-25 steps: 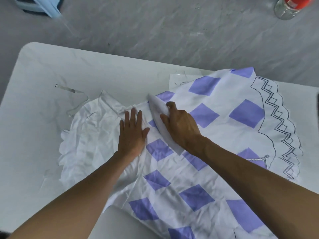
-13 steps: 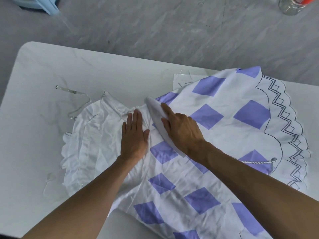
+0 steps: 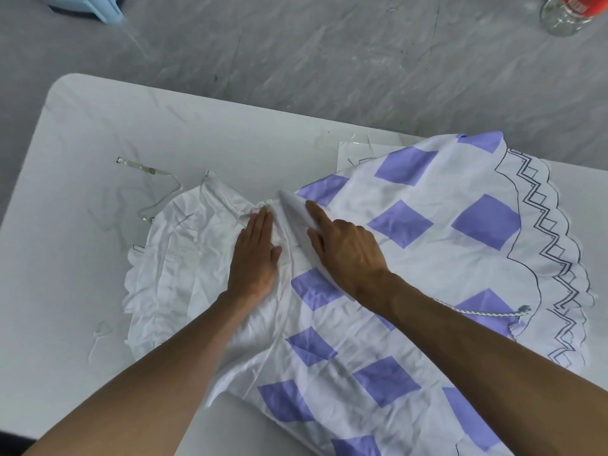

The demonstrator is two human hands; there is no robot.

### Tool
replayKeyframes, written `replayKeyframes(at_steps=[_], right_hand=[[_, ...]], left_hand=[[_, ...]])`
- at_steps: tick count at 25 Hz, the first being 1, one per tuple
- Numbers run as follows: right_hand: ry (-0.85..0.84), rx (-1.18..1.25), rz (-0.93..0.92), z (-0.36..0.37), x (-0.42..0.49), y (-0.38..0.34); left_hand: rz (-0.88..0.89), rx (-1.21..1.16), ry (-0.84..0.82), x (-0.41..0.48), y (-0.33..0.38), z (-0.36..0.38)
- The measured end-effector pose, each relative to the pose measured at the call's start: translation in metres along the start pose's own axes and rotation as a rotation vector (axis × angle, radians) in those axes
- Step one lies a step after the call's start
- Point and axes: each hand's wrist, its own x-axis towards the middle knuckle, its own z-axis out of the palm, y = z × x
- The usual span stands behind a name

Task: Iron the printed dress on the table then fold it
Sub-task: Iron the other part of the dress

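I see the dress [image 3: 411, 258] lying lengthwise along the bench [image 3: 98, 126], bodice left, hem right. Left grip [image 3: 255, 255] rests flat, released, at the waist. Right grip [image 3: 345, 251] presses a raised fold; I cannot tell whether it pinches.

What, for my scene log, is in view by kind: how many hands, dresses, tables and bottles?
Hands: 2, the left hand and the right hand
Dresses: 1, the printed dress
Tables: 1, the table
Bottles: 1, the bottle
Total: 5
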Motion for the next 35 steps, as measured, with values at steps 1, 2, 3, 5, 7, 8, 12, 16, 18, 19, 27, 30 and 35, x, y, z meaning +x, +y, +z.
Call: replayKeyframes(at_steps=[1,2,3,5,7,8,12,16,18,19,27,30,35], right_hand=[[0.001,-0.022,0.016,0.002,-0.001,0.008],[0.008,-0.039,0.036,0.001,-0.003,0.017],[0.022,-0.059,0.053,0.0,-0.005,0.027],[0.054,-0.091,0.102,-0.008,-0.01,0.047],[0.089,-0.082,0.177,-0.018,-0.01,0.067],[0.108,-0.067,0.213,-0.022,-0.011,0.076],[0.122,0.011,0.242,-0.04,-0.02,0.088],[0.066,0.07,0.096,-0.041,-0.011,0.052],[0.014,0.021,0.008,-0.027,-0.002,0.033],[-0.011,-0.02,-0.021,-0.021,0.002,0.027],[0.059,-0.092,0.14,-0.027,0.012,0.073],[0.1,-0.067,0.2,-0.036,0.007,0.097],[0.164,0.025,0.324,-0.053,-0.008,0.115]], left_hand=[[0.006,0.028,0.001,0.0,-0.001,0.002],[0.011,0.047,0.003,0.001,-0.001,0.003],[0.011,0.055,0.003,0.001,-0.001,0.003],[0.002,0.055,-0.004,0.0,0.0,0.003],[0.002,0.059,-0.002,0.0,0.002,0.001],[0.004,0.06,0.0,0.0,0.002,0.0],[-0.022,0.007,0.029,0.001,0.009,-0.004],[-0.051,-0.007,0.016,0.001,0.022,-0.005],[-0.05,0.09,-0.044,-0.001,0.023,-0.003],[-0.052,0.132,-0.056,-0.001,0.023,-0.001],[-0.056,0.198,-0.065,-0.002,0.028,0.0],[-0.056,0.191,-0.072,-0.001,0.027,-0.001],[-0.069,0.188,-0.06,0.001,0.032,-0.005]])
